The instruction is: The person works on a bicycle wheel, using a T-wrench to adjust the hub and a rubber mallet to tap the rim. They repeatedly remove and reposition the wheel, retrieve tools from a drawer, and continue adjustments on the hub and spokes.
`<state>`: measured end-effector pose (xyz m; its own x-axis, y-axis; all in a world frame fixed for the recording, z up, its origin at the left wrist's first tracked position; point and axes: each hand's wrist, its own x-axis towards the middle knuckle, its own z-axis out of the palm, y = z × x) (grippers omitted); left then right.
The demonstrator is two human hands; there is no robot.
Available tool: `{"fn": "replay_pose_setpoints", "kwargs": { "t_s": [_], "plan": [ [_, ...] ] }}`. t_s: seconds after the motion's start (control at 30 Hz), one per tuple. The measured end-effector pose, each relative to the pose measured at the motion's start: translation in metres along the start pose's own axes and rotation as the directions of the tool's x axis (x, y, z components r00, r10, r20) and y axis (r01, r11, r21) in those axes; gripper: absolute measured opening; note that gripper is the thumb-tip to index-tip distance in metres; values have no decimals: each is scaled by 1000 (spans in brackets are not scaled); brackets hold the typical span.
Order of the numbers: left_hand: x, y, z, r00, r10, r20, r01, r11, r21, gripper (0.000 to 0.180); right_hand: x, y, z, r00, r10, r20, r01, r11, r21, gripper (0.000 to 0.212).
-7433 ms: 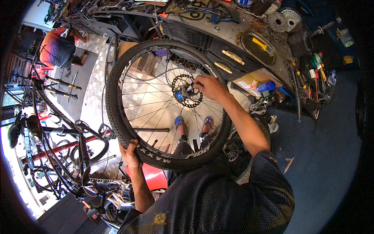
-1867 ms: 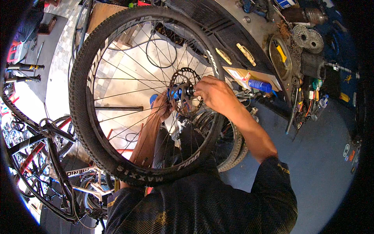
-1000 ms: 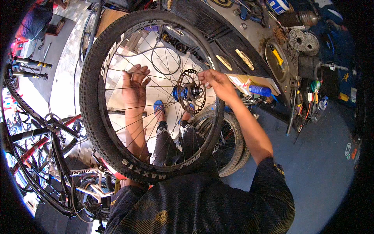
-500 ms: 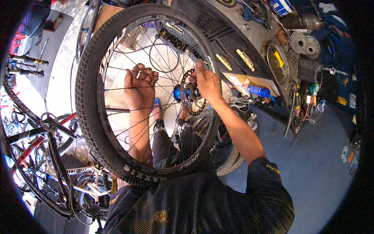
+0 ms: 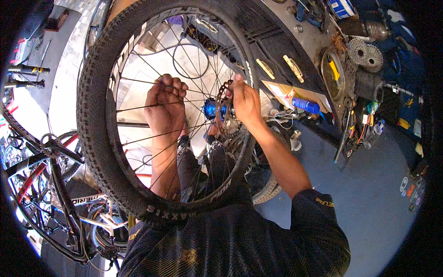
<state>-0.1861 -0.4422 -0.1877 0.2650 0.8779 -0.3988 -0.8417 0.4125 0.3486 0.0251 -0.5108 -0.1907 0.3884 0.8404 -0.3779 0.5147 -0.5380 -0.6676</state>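
Observation:
A mountain bike wheel (image 5: 99,138) with a knobby black tyre stands tilted before me, its lower edge against my shirt. At its centre is a blue hub (image 5: 212,109) with a dark brake rotor (image 5: 223,95) on the right side, seen nearly edge-on. My right hand (image 5: 246,102) is closed at the rotor's upper edge, thumb raised and fingers curled, partly hidden. Behind the spokes, my left hand (image 5: 166,108) shows its palm with the fingers bent in. A spoke runs into those fingers; whether they grip it firmly is hard to see.
At right, a cluttered bench holds a cassette (image 5: 365,54), a yellow-handled tool (image 5: 332,68) in a metal dish and a blue cylinder (image 5: 305,105) on cardboard. Bicycle frames (image 5: 57,159) crowd the left. Another tyre (image 5: 267,191) stands below my right arm, above the blue floor (image 5: 350,198).
The wheel has shifted a little left in view and turned, so the rotor shows more edge-on. My left hand's fingers have curled in slightly; my right hand stays by the rotor.

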Motion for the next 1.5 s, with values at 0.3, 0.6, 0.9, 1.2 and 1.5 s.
{"fn": "replay_pose_setpoints", "kwargs": {
  "t_s": [0.3,0.6,0.9,1.2,1.5],
  "plan": [
    [-5,-6,8,999,36,12,-36,999,12,21,-1,14,7,998,58,-16,-56,995,86,82],
    [-6,-2,15,994,-51,98,46,998,53,29,-4,4,-11,992,-117,-57,115,993,-23,66],
    [-1,-3,-64,977,-116,-176,209,417,885,30,-40,5,-66,968,-225,112,227,974,2,35],
    [-16,-43,-117,904,-356,-236,397,498,771,22,-43,20,-59,907,-328,266,322,944,65,47],
    [-25,-55,-108,922,-328,-208,360,520,774,18,-40,9,-68,906,-315,281,340,940,-42,35]
  ]
}}
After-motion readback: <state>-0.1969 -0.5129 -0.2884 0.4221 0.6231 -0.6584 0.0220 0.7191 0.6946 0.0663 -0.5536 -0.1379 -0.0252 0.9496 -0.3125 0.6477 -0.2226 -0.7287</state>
